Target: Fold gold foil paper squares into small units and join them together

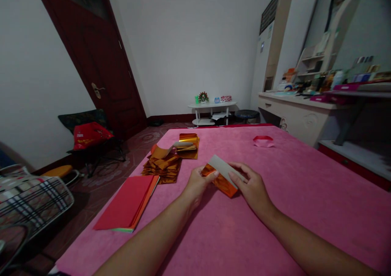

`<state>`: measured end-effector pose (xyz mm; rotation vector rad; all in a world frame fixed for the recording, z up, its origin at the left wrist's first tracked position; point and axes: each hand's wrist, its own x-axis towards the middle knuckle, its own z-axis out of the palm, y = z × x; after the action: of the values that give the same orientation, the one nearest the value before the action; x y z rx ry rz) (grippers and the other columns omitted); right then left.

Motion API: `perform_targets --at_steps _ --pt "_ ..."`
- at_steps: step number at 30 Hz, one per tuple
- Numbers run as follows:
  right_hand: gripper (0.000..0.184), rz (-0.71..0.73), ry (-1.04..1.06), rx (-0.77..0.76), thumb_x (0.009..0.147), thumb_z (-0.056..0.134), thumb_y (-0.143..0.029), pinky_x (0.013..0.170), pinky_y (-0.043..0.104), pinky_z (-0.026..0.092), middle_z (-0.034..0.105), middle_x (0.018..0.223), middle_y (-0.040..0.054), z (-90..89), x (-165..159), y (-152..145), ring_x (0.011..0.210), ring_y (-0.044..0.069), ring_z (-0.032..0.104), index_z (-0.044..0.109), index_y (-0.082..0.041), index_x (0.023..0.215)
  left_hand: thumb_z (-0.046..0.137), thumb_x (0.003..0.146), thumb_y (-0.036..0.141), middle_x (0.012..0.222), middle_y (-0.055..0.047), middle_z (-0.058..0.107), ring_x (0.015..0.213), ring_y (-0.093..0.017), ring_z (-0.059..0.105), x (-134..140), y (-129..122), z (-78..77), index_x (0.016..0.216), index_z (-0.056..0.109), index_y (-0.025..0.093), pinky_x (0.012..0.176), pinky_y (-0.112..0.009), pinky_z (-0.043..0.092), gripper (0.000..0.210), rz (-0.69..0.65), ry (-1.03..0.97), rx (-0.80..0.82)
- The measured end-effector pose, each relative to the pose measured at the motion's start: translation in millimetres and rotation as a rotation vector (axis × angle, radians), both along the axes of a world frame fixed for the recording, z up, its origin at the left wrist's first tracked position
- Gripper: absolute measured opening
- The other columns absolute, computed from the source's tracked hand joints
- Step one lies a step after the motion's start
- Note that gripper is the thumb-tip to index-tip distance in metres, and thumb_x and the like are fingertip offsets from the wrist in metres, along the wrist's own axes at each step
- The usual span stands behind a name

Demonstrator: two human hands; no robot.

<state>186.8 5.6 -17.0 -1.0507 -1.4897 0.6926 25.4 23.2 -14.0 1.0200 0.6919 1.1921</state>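
Observation:
Between my two hands is a sheet of foil paper (225,185), shiny orange-gold on one face and pale grey on the other, partly folded over. My left hand (198,182) grips its left end, thumb on the gold face. With the thumb on the grey part, my right hand (251,184) pinches the right end. The paper is held tilted, just above the pink cloth (290,211). To the left of my hands lies a pile of folded gold paper (163,166). Behind it is a stack of gold foil sheets (188,145).
Red and other coloured paper sheets (125,202) lie at the cloth's left side. A pink-red folded paper ring (263,141) sits at the far right. Beyond the far edge is a small white table (210,105); a cluttered dresser (299,113) stands right, a chair with a red bag (91,135) left.

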Motion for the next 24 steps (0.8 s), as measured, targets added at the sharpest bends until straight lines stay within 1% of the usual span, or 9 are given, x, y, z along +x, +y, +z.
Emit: perform_targets --at_steps 2,4,7,10,13,16,19,21,24 --pt "0.036 0.099 0.052 -0.096 0.080 0.057 -0.039 0.073 0.031 0.051 0.067 0.100 0.0087 -0.8 0.1 0.3 0.087 0.022 0.063 0.059 -0.016 0.108 0.080 0.060 0.034 0.083 -0.011 0.068 0.070 -0.018 0.063 -0.5 0.5 -0.2 0.086 0.066 0.008 0.069 -0.031 0.048 0.039 0.016 0.027 0.009" --pt "0.034 0.163 0.046 -0.129 0.079 0.059 -0.038 0.069 0.029 0.051 0.068 0.094 0.0071 -0.5 -0.8 -0.4 0.081 0.020 0.064 0.061 -0.015 0.103 0.079 0.061 0.033 0.078 -0.009 0.067 0.066 -0.015 0.061 -0.8 0.7 -0.7 0.083 0.066 0.008 0.065 -0.028 0.047 0.037 0.037 0.061 0.020" --pt "0.031 0.179 0.031 -0.126 0.075 0.063 -0.032 0.070 0.028 0.051 0.068 0.092 0.0055 1.7 -3.1 -2.2 0.081 0.020 0.063 0.061 -0.015 0.101 0.079 0.060 0.033 0.074 -0.007 0.065 0.061 -0.013 0.059 -0.8 0.4 -1.0 0.080 0.065 0.008 0.060 -0.025 0.045 0.035 0.072 0.118 0.016" --pt "0.038 0.211 0.091 -0.166 0.071 0.065 -0.029 0.073 0.030 0.052 0.067 0.096 0.0059 4.2 -4.7 -3.4 0.085 0.020 0.064 0.058 -0.016 0.107 0.078 0.061 0.035 0.071 -0.006 0.064 0.059 -0.012 0.057 -0.7 0.0 0.0 0.078 0.064 0.008 0.058 -0.024 0.044 0.034 0.104 0.136 -0.008" --pt "0.046 0.243 0.165 -0.221 0.069 0.066 -0.029 0.070 0.030 0.053 0.068 0.096 0.0066 5.9 -5.7 -3.9 0.081 0.019 0.066 0.054 -0.017 0.111 0.074 0.064 0.041 0.065 -0.004 0.061 0.054 -0.011 0.055 -0.8 0.3 1.7 0.073 0.063 0.009 0.053 -0.022 0.040 0.035 0.128 0.118 -0.034" --pt "0.047 0.236 0.168 -0.219 0.069 0.065 -0.028 0.070 0.030 0.054 0.068 0.100 0.0080 6.0 -5.8 -3.6 0.083 0.019 0.066 0.052 -0.017 0.113 0.072 0.066 0.046 0.060 -0.003 0.060 0.050 -0.010 0.052 -1.8 0.8 3.4 0.069 0.062 0.009 0.049 -0.021 0.037 0.038 0.140 0.134 -0.029" --pt "0.049 0.162 0.147 -0.202 0.069 0.065 -0.028 0.070 0.031 0.054 0.067 0.102 0.0084 3.6 -4.1 -1.2 0.083 0.019 0.065 0.052 -0.017 0.114 0.073 0.064 0.045 0.060 -0.003 0.061 0.050 -0.010 0.051 -4.0 1.5 5.1 0.068 0.063 0.009 0.048 -0.021 0.037 0.037 0.165 0.182 -0.009" --pt "0.052 0.128 0.175 -0.234 0.068 0.066 -0.029 0.069 0.032 0.055 0.067 0.097 0.0082 1.5 -2.5 1.0 0.080 0.020 0.066 0.050 -0.017 0.116 0.074 0.062 0.043 0.061 -0.002 0.061 0.051 -0.010 0.051 -6.2 2.5 6.1 0.067 0.063 0.010 0.049 -0.020 0.036 0.036 0.193 0.208 0.006" --pt "0.053 0.141 0.222 -0.288 0.068 0.066 -0.030 0.071 0.034 0.055 0.067 0.096 0.0081 -0.5 -1.8 2.6 0.080 0.021 0.067 0.049 -0.017 0.116 0.071 0.065 0.047 0.059 -0.002 0.059 0.051 -0.010 0.050 -10.8 6.0 6.0 0.065 0.063 0.010 0.048 -0.020 0.034 0.037 0.240 0.278 0.050"
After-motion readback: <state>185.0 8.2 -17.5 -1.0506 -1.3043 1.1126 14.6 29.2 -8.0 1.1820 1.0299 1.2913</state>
